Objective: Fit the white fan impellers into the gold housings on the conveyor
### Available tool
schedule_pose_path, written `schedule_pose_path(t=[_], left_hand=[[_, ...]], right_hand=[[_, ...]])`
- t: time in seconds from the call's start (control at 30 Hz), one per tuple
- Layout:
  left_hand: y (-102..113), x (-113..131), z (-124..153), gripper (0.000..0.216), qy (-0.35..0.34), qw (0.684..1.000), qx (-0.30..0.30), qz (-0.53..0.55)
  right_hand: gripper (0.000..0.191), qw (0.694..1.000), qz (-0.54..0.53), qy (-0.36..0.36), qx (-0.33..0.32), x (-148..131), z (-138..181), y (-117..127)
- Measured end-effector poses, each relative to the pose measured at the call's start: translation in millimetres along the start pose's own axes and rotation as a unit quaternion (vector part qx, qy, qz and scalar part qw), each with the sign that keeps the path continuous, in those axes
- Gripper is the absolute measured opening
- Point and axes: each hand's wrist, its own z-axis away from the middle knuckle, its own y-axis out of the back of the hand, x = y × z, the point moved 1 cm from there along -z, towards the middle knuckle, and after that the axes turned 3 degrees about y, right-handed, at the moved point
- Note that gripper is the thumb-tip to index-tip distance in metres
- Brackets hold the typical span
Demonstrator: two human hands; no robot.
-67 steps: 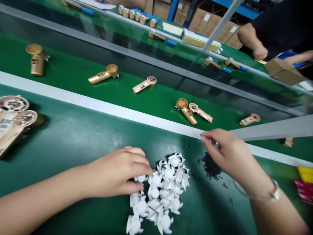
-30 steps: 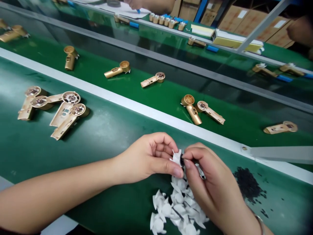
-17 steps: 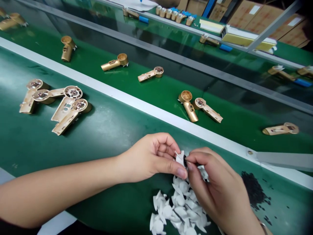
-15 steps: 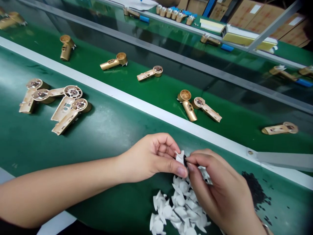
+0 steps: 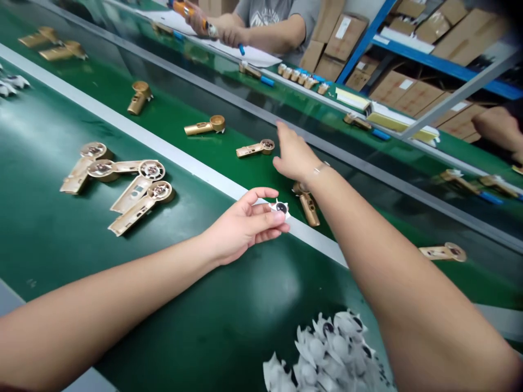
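White bladed wheel: is sitting just below the middle of the view, from which every hour here is counted; its dark round hub is facing up.
Left hand: is pinching the wheel lightly between thumb and fingers, the other fingers curving loosely beneath.
Right hand: is hovering toward one o'clock over the green belt, fingers stretched and thumb standing well apart, nothing showing in its grasp; whether it is touching the open gold casing just beside it, at its nine o'clock, I cannot tell.
Bracelet: is circling the right wrist.
Belt line: whole gold casings are lying spaced out from ten toward eleven o'clock; another casing, near four o'clock, is partly hiding behind the right forearm.
Bench: four open casings are lying crowded together at nine o'clock.
White pile: is heaping up more bladed wheels at five o'clock.
Far side: a person in a grey shirt is working at twelve o'clock, holding an orange tool; cardboard boxes are standing at two o'clock.
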Motion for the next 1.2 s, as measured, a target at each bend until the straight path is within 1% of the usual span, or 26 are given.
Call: schedule_pose_path(t=[0.07, 0.1, 0.17, 0.2, 0.23, 0.27, 0.33, 0.37, 0.43, 0.47, 0.53, 0.6, 0.67, 0.73, 0.83, 0.9, 1.07, 1.13, 1.2], left_hand=[[7, 6, -4, 0.043, -0.024, 1.000, 0.002, 0.001], [10, 9, -5, 0.043, -0.035, 0.999, 0.001, 0.001], [13, 16, -6, 0.038, -0.055, 0.998, -0.002, 0.006], [13, 20, -6, 0.036, -0.065, 0.998, -0.004, 0.010], [14, 24, -5, 0.036, -0.073, 0.997, -0.005, 0.014], [14, 28, -4, 0.036, -0.079, 0.997, -0.007, 0.018], [13, 36, 0, 0.037, -0.090, 0.995, -0.019, 0.025], [12, 40, 2, 0.037, -0.099, 0.994, -0.028, 0.023], [8, 45, 7, 0.036, -0.121, 0.992, -0.045, 0.000], [5, 46, 11, 0.036, -0.132, 0.990, -0.055, -0.020], [-3, 45, 18, 0.035, -0.146, 0.984, -0.071, -0.069], [-11, 42, 24, 0.034, -0.148, 0.978, -0.083, -0.122], [-18, 37, 30, 0.035, -0.147, 0.968, -0.086, -0.183], [-22, 33, 34, 0.038, -0.152, 0.954, -0.083, -0.245], [-24, 30, 37, 0.041, -0.174, 0.931, -0.087, -0.308], [-24, 31, 38, 0.042, -0.200, 0.914, -0.096, -0.340], [-26, 38, 38, 0.036, -0.271, 0.861, -0.125, -0.413], [-26, 40, 38, 0.035, -0.279, 0.852, -0.125, -0.426], [-25, 40, 37, 0.035, -0.273, 0.853, -0.121, -0.429]], right_hand=[[0.061, 1.000, -0.002, -0.002, -0.022, -3, -48, -22], [0.053, 1.000, -0.004, 0.000, -0.031, -5, -63, -29], [0.041, 0.999, -0.012, 0.011, -0.041, -8, -74, -36], [0.041, 0.999, -0.018, 0.020, -0.041, -9, -71, -34], [0.044, 0.999, -0.026, 0.031, -0.037, -8, -63, -29], [0.052, 0.998, -0.036, 0.042, -0.028, -7, -50, -20], [0.072, 0.996, -0.062, 0.057, 0.002, -4, -12, 1], [0.078, 0.995, -0.076, 0.060, 0.021, -2, 11, 13], [0.077, 0.991, -0.111, 0.057, 0.053, -2, 63, 34], [0.074, 0.986, -0.148, 0.046, 0.066, -5, 90, 43], [0.063, 0.965, -0.243, -0.007, 0.098, -14, 138, 55], [0.055, 0.948, -0.292, -0.044, 0.117, -27, 174, 62], [0.051, 0.949, -0.286, -0.054, 0.118, -38, 197, 66], [0.050, 0.954, -0.273, -0.059, 0.106, -45, 210, 69], [0.051, 0.957, -0.263, -0.071, 0.096, -45, 217, 71], [0.052, 0.958, -0.261, -0.073, 0.098, -43, 220, 71], [0.048, 0.966, -0.236, -0.045, 0.099, -42, 219, 73], [0.050, 0.972, -0.211, -0.037, 0.095, -42, 218, 75], [0.053, 0.978, -0.183, -0.029, 0.094, -40, 217, 76]])
